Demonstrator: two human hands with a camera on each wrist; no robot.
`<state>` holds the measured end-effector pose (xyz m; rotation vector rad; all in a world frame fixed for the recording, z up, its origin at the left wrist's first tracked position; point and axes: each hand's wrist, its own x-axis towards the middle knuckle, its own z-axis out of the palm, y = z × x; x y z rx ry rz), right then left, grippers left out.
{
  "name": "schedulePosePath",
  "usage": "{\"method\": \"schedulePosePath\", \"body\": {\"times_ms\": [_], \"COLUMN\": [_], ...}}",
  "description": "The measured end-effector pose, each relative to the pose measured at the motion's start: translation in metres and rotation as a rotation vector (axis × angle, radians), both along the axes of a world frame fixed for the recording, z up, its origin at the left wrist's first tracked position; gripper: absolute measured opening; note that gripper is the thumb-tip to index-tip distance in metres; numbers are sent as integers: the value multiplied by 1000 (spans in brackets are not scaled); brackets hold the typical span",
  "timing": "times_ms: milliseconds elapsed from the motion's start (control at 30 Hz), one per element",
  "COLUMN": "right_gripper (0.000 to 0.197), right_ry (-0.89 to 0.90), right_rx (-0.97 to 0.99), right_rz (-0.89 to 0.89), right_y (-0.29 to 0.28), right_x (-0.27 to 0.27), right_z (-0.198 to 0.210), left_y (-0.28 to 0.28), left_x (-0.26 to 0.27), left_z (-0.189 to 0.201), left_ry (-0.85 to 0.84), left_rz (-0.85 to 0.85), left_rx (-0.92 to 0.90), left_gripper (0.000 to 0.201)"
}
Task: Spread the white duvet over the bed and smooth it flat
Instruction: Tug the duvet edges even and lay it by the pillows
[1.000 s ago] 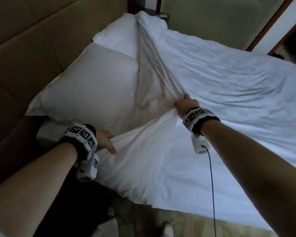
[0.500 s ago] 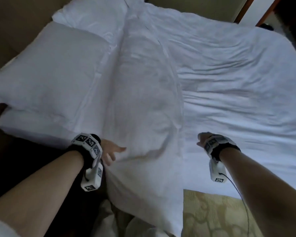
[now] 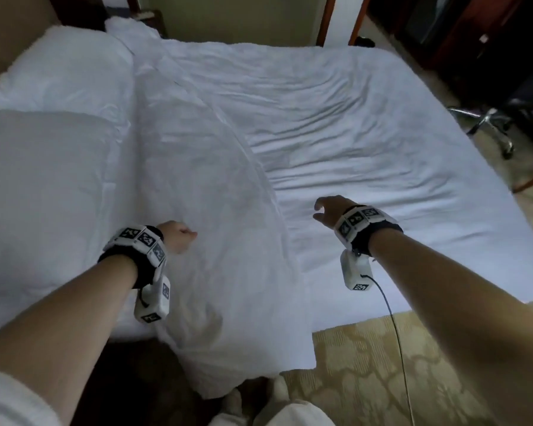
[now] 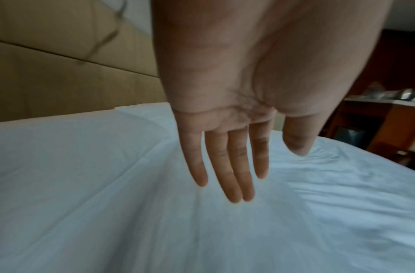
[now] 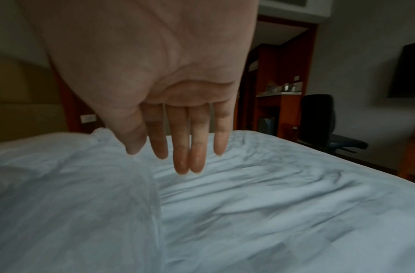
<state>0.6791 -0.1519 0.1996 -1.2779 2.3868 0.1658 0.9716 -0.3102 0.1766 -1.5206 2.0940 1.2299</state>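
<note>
The white duvet (image 3: 351, 124) covers the bed, wrinkled across its middle. A turned-back flap (image 3: 210, 204) of it lies beside the pillows, and its corner (image 3: 228, 364) hangs over the near bed edge. My left hand (image 3: 179, 239) is above the flap, fingers straight and holding nothing, as the left wrist view confirms (image 4: 260, 166). My right hand (image 3: 325, 209) hangs above the duvet just right of the flap's edge, its fingers (image 5: 159, 155) loose and straight, empty. Whether either hand touches the cloth I cannot tell.
Two white pillows (image 3: 43, 195) (image 3: 68, 72) lie at the left against a tan padded headboard (image 3: 6, 32). Patterned carpet (image 3: 382, 364) runs along the near side. An office chair (image 3: 490, 118) and dark wooden furniture (image 5: 272, 103) stand beyond the bed's far right.
Both hands have let go of the bunched duvet fold. The fold has dropped and lies flatter beside the pillows. Both hands have drawn back towards the near bed edge, now open.
</note>
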Motion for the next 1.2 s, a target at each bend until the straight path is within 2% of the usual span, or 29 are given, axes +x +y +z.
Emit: {"method": "schedulePosePath", "body": {"times_ms": [133, 267, 333, 500, 567, 600, 800, 900, 1100, 1200], "right_gripper": [38, 36, 36, 36, 36, 36, 34, 36, 42, 37], "right_ry": [2, -4, 1, -22, -32, -41, -19, -20, 23, 13], "right_rx": [-34, -32, -32, -28, 2, 11, 64, 91, 83, 71], "right_rz": [-119, -238, -301, -419, -478, -490, -628, -683, -741, -753], "right_y": [43, 102, 138, 230, 283, 298, 404, 431, 465, 483], "right_x": [-39, -90, -121, -215, -267, -283, -426, -489, -606, -664], "right_z": [20, 29, 28, 22, 27, 26, 34, 31, 28, 35], "left_y": [5, 37, 55, 110, 150, 163, 263, 285, 306, 326], "left_x": [-81, -167, -212, -336, -410, -430, -605, -685, -842, -910], "left_z": [20, 31, 33, 35, 29, 31, 29, 27, 24, 24], "left_ry": [92, 120, 132, 132, 140, 151, 243, 244, 287, 285], "left_rz": [-107, -235, -297, -407, -449, -465, -592, -637, -619, -653], "left_rx": [-83, -76, -75, -112, -103, -99, -20, -13, -9, 1], "left_gripper": [24, 20, 26, 33, 34, 34, 26, 20, 14, 26]}}
